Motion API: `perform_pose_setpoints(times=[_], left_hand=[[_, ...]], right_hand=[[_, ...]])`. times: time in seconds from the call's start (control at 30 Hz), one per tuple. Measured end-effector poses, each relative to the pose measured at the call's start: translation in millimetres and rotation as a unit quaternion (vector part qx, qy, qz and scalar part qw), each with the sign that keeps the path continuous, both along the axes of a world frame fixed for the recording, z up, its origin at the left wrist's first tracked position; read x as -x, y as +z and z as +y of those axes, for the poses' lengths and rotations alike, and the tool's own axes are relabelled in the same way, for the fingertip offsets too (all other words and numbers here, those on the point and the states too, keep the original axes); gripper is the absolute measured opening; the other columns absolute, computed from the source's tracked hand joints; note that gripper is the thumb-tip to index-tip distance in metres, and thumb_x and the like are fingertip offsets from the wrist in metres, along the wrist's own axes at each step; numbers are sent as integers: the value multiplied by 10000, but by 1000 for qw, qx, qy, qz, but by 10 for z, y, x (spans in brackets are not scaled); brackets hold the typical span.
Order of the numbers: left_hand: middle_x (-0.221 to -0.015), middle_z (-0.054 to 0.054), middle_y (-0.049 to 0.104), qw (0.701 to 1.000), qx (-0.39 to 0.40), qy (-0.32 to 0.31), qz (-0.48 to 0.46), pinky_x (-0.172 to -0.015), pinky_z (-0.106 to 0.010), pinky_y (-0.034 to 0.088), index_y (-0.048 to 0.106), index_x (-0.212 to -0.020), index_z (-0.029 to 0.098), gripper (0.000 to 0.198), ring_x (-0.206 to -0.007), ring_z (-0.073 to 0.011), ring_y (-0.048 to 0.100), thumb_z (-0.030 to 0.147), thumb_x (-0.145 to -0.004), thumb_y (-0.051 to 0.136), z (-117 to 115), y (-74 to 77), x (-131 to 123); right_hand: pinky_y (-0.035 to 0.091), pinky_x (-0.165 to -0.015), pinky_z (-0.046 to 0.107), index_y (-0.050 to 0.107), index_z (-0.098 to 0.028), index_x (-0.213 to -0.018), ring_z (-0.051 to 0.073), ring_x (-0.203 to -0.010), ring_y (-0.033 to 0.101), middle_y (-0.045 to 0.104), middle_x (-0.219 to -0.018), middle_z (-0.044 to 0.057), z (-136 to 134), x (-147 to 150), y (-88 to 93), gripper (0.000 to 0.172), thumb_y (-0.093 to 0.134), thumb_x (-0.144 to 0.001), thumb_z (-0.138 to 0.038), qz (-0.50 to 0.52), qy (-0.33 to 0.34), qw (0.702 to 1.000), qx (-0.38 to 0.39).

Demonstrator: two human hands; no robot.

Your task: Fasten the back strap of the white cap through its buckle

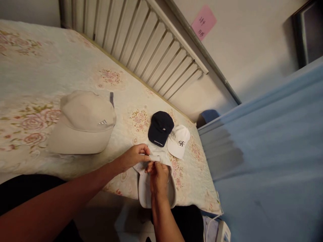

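Note:
A pale grey cap (144, 193) lies at the bed's near edge, its brim towards me and hanging slightly over the edge. My left hand (137, 156) is closed, pinching the white back strap (155, 158) of this cap between thumb and fingers. Just below the strap, my right hand (159, 173) is closed too, with its fingertips at the strap and the wrist crossing over the brim. Beyond both hands sit a navy cap (160, 127) and a white cap with dark letters (178, 141), side by side. On the left rests a larger-looking beige cap (87, 114).
The caps lie on a flower-patterned bed sheet (128, 80). A slatted metal headboard (141, 43) runs along the far side, and a blue curtain (264, 151) hangs on the right. A pink note (204, 23) is on the wall. At lower right is a white device (223, 232) with a cable.

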State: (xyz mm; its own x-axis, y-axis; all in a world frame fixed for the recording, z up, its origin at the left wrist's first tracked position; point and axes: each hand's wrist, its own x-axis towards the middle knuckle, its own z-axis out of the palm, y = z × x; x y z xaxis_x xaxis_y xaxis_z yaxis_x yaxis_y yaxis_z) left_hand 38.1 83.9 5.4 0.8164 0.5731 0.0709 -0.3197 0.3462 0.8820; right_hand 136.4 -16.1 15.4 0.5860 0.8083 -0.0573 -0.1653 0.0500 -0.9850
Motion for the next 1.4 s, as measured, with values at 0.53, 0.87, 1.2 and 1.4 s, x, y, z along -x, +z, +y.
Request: perform_pose_setpoints(times=[0.53, 0.87, 1.2, 1.4], left_hand=[[-714, 27, 611, 999, -26, 35, 26, -595, -250, 433, 493, -763, 174, 212, -592, -101, 572, 224, -662, 673, 17, 5, 8], [-649, 58, 536, 995, -63, 67, 49, -607, -232, 379, 486, -719, 176, 168, -614, -92, 503, 154, -614, 617, 17, 71, 23], [-643, 62, 518, 994, -77, 48, 56, -622, -232, 366, 490, -730, 182, 188, -640, -101, 488, 192, -628, 648, 44, 75, 45], [-757, 20, 597, 990, -118, 34, 65, -680, -253, 394, 575, -846, 182, 216, -733, -132, 539, 392, -803, 545, 138, 193, 180]], right_hand=[[367, -551, 281, 592, -204, -603, 124, -481, 457, 549, -532, -28, -37, 45, 65, 167, 640, -727, -305, 34, 43, 998, -27], [373, -572, 286, 606, -189, -546, 127, -488, 468, 556, -521, -13, -34, 49, 45, 241, 627, -746, -323, 21, 41, 999, -12], [394, -556, 292, 551, -203, -548, 129, -477, 462, 522, -498, -26, -20, 72, 83, 293, 578, -773, -390, 20, -1, 1000, -2], [387, -538, 288, 491, -215, -600, 127, -466, 451, 488, -485, -43, -9, 28, 129, 312, 511, -823, -433, 53, -47, 997, -30]])
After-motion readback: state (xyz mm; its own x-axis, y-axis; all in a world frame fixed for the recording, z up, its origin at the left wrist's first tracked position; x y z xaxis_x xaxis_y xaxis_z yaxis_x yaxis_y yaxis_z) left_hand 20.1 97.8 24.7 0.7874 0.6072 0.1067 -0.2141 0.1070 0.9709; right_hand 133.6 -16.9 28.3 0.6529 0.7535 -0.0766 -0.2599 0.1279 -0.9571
